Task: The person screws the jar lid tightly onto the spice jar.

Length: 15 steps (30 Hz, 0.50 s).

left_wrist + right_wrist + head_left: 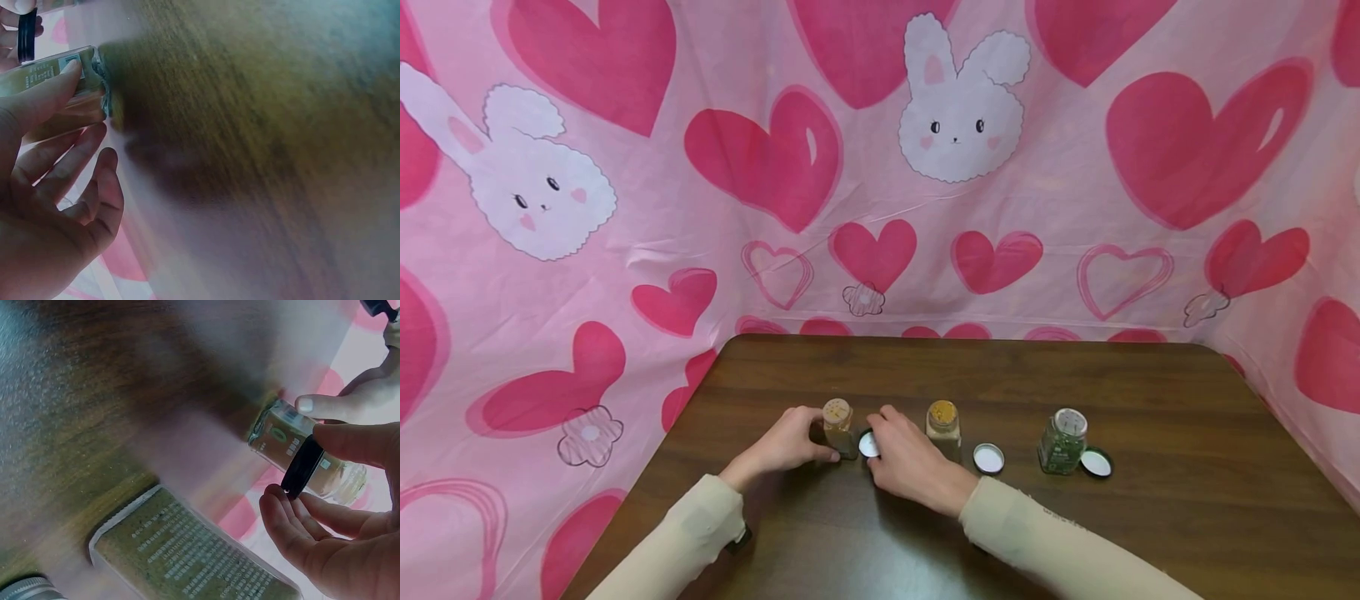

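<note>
With thumb and fingers my left hand [786,442] grips a glass spice jar [839,437] of brown powder, standing on the table at the left. Its perforated shaker top is exposed. Just to the right of that jar, my right hand [913,462] pinches a round black lid [302,467] by its edge, white inner face [868,444] turned up. In the right wrist view the lid passes in front of the jar; in the head view a small gap separates them. Beside the right hand stands a second spice jar [943,433], its lower part partly hidden by that hand.
A loose lid [988,458] lies white side up right of the second jar. Farther right stands a jar of green flakes [1060,450], with another lid [1097,462] leaning or lying against it. The brown wooden table [850,533] meets a pink heart-patterned cloth [880,192] behind.
</note>
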Each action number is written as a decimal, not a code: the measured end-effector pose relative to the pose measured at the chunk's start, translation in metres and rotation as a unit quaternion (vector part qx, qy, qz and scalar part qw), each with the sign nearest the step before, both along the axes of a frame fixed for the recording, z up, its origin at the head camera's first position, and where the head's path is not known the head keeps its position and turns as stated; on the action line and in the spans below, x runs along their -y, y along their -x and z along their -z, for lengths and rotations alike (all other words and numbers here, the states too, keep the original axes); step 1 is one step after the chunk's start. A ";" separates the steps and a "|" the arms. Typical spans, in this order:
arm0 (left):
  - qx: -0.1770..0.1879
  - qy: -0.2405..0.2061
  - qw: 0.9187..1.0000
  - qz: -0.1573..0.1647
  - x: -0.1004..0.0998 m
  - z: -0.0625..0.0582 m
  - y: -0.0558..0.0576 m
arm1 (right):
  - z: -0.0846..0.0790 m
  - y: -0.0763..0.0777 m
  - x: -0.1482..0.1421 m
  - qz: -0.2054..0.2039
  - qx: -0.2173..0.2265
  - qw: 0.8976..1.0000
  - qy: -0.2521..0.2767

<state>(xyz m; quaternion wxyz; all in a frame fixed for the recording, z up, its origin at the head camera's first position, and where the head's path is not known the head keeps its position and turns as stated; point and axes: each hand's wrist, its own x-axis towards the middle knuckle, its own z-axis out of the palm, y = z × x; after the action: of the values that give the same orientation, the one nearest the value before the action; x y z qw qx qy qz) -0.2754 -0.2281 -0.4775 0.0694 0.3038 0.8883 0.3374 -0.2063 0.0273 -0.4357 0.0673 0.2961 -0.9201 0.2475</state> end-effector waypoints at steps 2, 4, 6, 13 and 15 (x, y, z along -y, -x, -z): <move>-0.007 -0.001 1.000 0.004 0.005 0.013 0.008 | -0.001 0.000 0.000 0.002 0.001 1.000 0.000; -0.012 0.000 1.000 0.010 0.010 0.023 0.014 | -0.003 0.000 0.000 0.004 0.004 1.000 0.004; -0.007 -0.006 1.000 0.012 0.011 0.023 0.015 | -0.005 0.001 0.000 0.007 0.009 1.000 0.006; 0.008 -0.026 1.000 0.006 0.014 0.038 0.023 | -0.011 0.003 0.000 0.007 0.031 0.999 0.014; 0.019 -0.029 0.999 -0.004 0.015 0.044 0.026 | -0.012 0.003 0.000 0.006 0.032 0.999 0.014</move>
<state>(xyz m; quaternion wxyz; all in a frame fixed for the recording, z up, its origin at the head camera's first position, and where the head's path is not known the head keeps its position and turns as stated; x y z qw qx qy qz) -0.3016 -0.2436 -0.5212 0.0762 0.2953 0.8778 0.3695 -0.2092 0.0270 -0.4239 0.0436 0.2820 -0.9199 0.2689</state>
